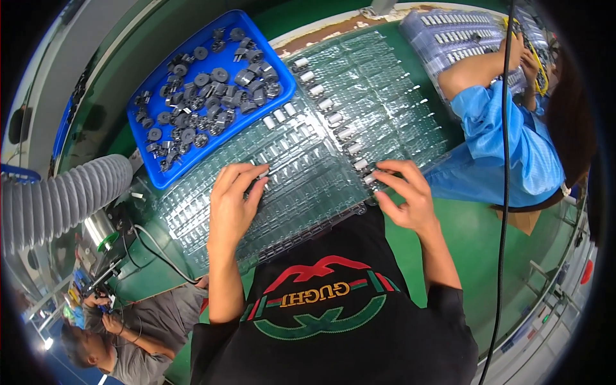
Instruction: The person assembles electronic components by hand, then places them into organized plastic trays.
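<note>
left hand [232, 204]: flat on the clear plastic blister tray [308, 173], fingers [256, 179] curled, tips pinching a small silver cylindrical part [263, 173] at a tray pocket
right hand [405, 192]: on the tray's near right edge, fingers bent, tips gripping another small silver part [369, 180]
blister tray: clear, many rows of small pockets, lies across the green desk [475, 231] right in front of the person; most pockets look empty
tray contents: one diagonal line of silver cylinders [333, 119] running from the far side down to the right hand; a few more near the bin corner [280, 115]
blue bin [163, 176]: shallow blue plastic tray, far left, touching the blister tray; holds a loose heap of dark grey round parts [205, 83]
far stack [449, 32]: more clear trays filled with parts, far right, a co-worker's arm in a blue sleeve [507, 141] over them
grey ribbed hose [58, 199]: left edge
other person [128, 333]: lower left, hands on a small tool
</note>
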The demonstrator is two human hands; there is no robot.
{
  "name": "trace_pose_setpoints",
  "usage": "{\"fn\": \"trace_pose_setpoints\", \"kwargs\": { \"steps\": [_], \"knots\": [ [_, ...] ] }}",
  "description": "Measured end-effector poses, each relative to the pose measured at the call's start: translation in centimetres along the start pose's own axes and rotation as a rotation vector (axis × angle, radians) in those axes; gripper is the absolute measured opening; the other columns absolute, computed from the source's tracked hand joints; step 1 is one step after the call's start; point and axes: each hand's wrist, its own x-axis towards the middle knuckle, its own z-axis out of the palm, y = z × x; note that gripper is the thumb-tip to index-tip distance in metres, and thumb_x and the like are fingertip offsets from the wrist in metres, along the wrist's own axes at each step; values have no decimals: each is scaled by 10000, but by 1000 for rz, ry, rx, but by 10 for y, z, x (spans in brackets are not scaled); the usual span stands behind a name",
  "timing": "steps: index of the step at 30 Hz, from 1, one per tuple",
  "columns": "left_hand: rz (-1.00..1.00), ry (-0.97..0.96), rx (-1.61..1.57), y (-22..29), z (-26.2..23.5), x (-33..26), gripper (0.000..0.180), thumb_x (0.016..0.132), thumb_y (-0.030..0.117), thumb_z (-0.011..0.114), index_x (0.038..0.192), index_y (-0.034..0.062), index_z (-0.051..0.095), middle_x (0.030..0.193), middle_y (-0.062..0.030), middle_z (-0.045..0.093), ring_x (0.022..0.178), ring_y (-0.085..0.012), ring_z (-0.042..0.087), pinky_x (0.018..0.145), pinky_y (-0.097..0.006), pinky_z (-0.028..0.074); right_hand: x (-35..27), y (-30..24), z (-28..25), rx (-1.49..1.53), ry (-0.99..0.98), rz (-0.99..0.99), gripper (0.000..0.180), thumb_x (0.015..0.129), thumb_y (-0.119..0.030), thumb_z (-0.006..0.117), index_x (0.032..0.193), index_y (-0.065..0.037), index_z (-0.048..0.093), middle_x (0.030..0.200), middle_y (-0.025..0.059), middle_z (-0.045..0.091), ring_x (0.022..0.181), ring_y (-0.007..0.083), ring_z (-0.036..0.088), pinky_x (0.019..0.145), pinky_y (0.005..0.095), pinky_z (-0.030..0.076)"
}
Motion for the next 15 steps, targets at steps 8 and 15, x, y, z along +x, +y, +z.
{"fn": "trace_pose_setpoints", "kwargs": {
  "steps": [8,15],
  "knots": [
    [-375,56,-1054,29,-4,-8,282,775,-120,710,1037,-51,634,962,-99,664,819,-116,633,737,-244,525,21,-35,15,245,157,-53,331,710,19,748,1036,10,688,972,122,643,782,232,626,687,316,507],
    [-352,-43,-1153,41,-15,-3,314,779,-104,727,1062,-54,601,949,-98,668,834,-126,650,752,-240,533,59,-73,58,566,8,-10,338,777,-26,762,1106,-11,684,961,88,611,742,152,636,651,268,519]
  ]
}}
